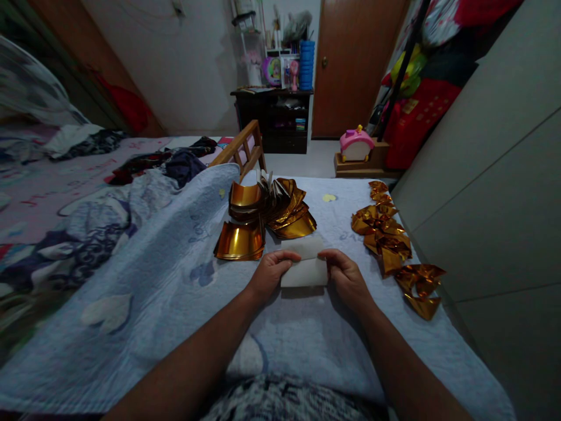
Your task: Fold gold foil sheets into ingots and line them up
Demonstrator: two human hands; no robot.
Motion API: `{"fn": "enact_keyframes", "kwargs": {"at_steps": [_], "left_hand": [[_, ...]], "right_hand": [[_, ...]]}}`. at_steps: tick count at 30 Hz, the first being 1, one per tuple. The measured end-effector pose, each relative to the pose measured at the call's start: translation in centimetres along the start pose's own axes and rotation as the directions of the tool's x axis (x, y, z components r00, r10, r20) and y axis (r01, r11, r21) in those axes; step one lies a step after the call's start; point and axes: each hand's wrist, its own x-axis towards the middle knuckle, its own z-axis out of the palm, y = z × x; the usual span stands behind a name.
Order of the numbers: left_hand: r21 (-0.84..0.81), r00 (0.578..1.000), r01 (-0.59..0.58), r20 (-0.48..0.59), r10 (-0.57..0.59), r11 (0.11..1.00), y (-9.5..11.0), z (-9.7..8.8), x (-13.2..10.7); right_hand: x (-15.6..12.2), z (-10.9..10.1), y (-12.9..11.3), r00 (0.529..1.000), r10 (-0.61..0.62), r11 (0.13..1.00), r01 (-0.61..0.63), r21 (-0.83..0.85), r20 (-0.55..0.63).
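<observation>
So the person is sitting on the bed with a white sheet (304, 270) resting on the blue blanket (175, 275), near the middle of the scene, and both hands are on it. The left hand (270, 273) is gripping the left edge and the right hand (346, 276) is gripping the right edge, with the fingers (287, 255) on both sides curling over the top and closing on the paper. It's looking like thin paper, or maybe the pale back of foil, so I'm guessing it's super light and floppy, probably a bit slick, and taking a permanent crease the moment it bends. Holding it by the two side edges seems the sane way, since the soft blanket isn't giving any firm backing. Just beyond the left hand a curled stack of gold foil sheets (240, 241) is sitting, and off to the right a row of folded gold pieces (382, 234) is trailing from far to near.
</observation>
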Motion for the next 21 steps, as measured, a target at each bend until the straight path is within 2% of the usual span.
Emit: {"fn": "enact_keyframes", "kwargs": {"at_steps": [4, 6, 10, 15, 21], "left_hand": [[0.009, 1.000, -0.007, -0.014, 0.007, 1.000, -0.1, -0.2, 0.2], [0.011, 1.000, -0.010, -0.014, 0.010, 1.000, -0.1, -0.2, 0.2], [0.022, 1.000, -0.001, -0.012, 0.002, 1.000, -0.1, -0.2, 0.1], [0.048, 1.000, -0.009, 0.004, 0.009, 0.999, 0.0, -0.4, -0.1], [0.150, 0.993, -0.108, 0.063, 0.100, 0.983, 0.2, -0.3, -0.4]], "right_hand": [[0.1, 0.1, 0.0, 0.983, -0.150, 0.985, 0.158, -0.076, 0.102], [0.1, 0.3, -0.1, 0.973, -0.172, 0.980, 0.185, -0.079, 0.154], [0.0, 0.5, -0.2, 0.970, -0.128, 0.990, 0.136, -0.024, 0.208], [0.0, 0.3, -0.5, 0.973, -0.108, 0.994, 0.109, 0.004, 0.206], [-0.1, 0.2, -1.3, 0.986, -0.056, 0.998, 0.056, 0.005, 0.156]]}}
